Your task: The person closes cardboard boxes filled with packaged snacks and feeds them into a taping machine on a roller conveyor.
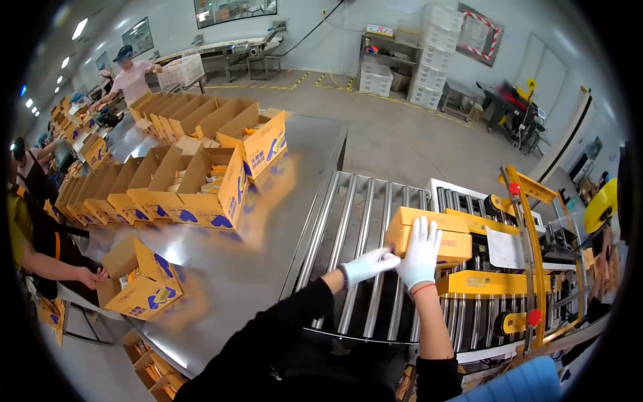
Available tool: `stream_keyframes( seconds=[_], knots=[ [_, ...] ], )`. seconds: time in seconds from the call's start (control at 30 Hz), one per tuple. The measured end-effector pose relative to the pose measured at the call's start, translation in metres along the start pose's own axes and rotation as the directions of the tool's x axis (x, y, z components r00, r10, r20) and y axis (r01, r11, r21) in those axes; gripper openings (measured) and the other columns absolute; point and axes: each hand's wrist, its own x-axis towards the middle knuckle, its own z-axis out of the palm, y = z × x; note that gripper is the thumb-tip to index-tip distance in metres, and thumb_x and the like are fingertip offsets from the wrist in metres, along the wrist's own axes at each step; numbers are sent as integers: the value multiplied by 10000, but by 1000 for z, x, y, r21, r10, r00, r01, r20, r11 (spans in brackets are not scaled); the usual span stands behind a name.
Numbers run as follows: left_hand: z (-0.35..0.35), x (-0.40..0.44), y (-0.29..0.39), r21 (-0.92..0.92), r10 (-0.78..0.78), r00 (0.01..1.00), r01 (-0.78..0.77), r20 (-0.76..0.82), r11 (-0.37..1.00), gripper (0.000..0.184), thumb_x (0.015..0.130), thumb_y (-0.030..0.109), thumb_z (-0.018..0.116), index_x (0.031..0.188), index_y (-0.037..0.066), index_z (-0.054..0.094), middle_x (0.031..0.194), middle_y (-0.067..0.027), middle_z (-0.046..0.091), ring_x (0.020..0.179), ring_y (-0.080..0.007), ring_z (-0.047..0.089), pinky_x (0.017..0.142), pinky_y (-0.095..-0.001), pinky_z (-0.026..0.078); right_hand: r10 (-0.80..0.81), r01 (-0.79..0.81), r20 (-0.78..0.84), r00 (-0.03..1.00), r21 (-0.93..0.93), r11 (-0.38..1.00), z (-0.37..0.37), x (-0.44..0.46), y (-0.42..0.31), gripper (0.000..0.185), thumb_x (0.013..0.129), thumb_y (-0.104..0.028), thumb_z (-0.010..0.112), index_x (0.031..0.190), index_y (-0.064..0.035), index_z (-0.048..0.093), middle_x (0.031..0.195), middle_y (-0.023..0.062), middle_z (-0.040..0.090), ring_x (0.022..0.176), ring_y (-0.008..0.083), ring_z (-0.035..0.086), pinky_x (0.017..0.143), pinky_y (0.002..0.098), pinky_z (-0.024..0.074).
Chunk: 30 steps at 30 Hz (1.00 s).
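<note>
A closed cardboard box (pixel 452 244) lies at the entry of the yellow-railed conveyor. My right hand (pixel 420 251), in a white glove, rests flat against its near left part with the fingers stretched out. My left hand (pixel 367 264), also gloved, is at the box's lower left corner. Its fingers reach toward the box, and its fingertips are partly hidden at the corner, so a firm contact cannot be made out. Under both hands run the metal rollers (pixel 362 234) of the conveyor.
Open cartons (pixel 207 187) stand in rows on the steel table (pixel 301 147). A co-worker's hand (pixel 94 276) touches another open carton (pixel 144 285) at left. A yellow frame (pixel 529 248) with red knobs spans the conveyor at right. White crates (pixel 435 53) are stacked by the wall.
</note>
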Motion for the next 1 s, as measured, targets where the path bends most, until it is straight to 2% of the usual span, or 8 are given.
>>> stream_keyframes(
  seconds=[0.13, 0.27, 0.37, 0.5, 0.6, 0.67, 0.93, 1.0],
  knots=[
    [-76, -67, 32, 759, 432, 763, 114, -480, 641, 407, 845, 300, 717, 1108, 6, 617, 1062, -213, 639, 996, -394, 631, 877, -474, 516, 73, -70, -102, 992, 34, 997, 4, -6, 45, 849, 838, -353, 697, 1507, 54, 369, 1551, 235, 401, 1454, 443, 322, 1233, 561, 187],
    [-231, -179, 35, 696, 867, 206, 690, -453, 199, 231, 829, 227, 683, 972, 50, 640, 902, -182, 700, 866, -421, 643, 753, -482, 495, 75, -56, -248, 966, 81, 995, 17, -9, 50, 572, 817, -185, 670, 1361, -29, 583, 1397, 168, 579, 1427, 393, 385, 1221, 554, 223],
    [-278, -224, -5, 436, 403, 365, 894, -839, 99, 263, 905, 322, 622, 885, 70, 696, 834, -167, 726, 808, -378, 701, 849, -470, 523, 72, 19, -338, 938, 261, 965, 23, -13, 42, 189, 787, -30, 625, 807, -154, 767, 945, 32, 729, 1243, 320, 565, 1176, 549, 285],
    [-232, -186, 36, 635, 224, 597, 753, -770, 174, 348, 962, 357, 584, 933, 41, 726, 906, -207, 739, 847, -386, 722, 830, -481, 562, -123, 41, 72, 990, 681, 731, 45, -39, -39, 274, 861, -102, 632, 1122, -56, 706, 1033, 182, 721, 985, 360, 682, 926, 453, 535],
    [-179, -187, 58, -112, 70, 755, -187, -652, 976, 335, 989, 247, 600, 1163, -26, 684, 1075, -190, 733, 975, -369, 710, 909, -434, 544, -377, 324, -97, 921, 727, 605, -14, -49, -96, 652, 850, -302, 731, 1389, -8, 511, 1382, 190, 572, 1315, 362, 513, 1137, 472, 378],
    [-175, -198, 48, 738, 625, 395, 305, -673, 602, 358, 983, 204, 625, 1245, -40, 640, 1154, -161, 692, 1119, -268, 633, 970, -362, 498, -412, 408, -152, 899, 635, 656, -42, -50, -111, 878, 824, -452, 764, 1520, -51, 408, 1532, 188, 429, 1448, 366, 361, 1209, 553, 242],
    [-163, -186, 54, 715, 168, 793, 407, -585, 568, 491, 1029, 458, 528, 883, 51, 760, 801, -163, 716, 741, -329, 675, 696, -427, 520, -522, 259, -113, 845, 942, 215, 1, -16, -128, 466, 964, -489, 613, 965, -41, 741, 1026, 168, 693, 974, 340, 644, 1099, 417, 390],
    [-188, -144, 0, 912, 573, 734, 156, -365, 380, 397, 997, 357, 575, 803, 25, 674, 822, -182, 659, 865, -374, 624, 763, -447, 475, -514, 144, 195, 835, 825, 547, -25, 13, -130, 378, 946, -392, 635, 1011, -27, 714, 1040, 195, 682, 1009, 362, 643, 1000, 450, 463]
  ],
)
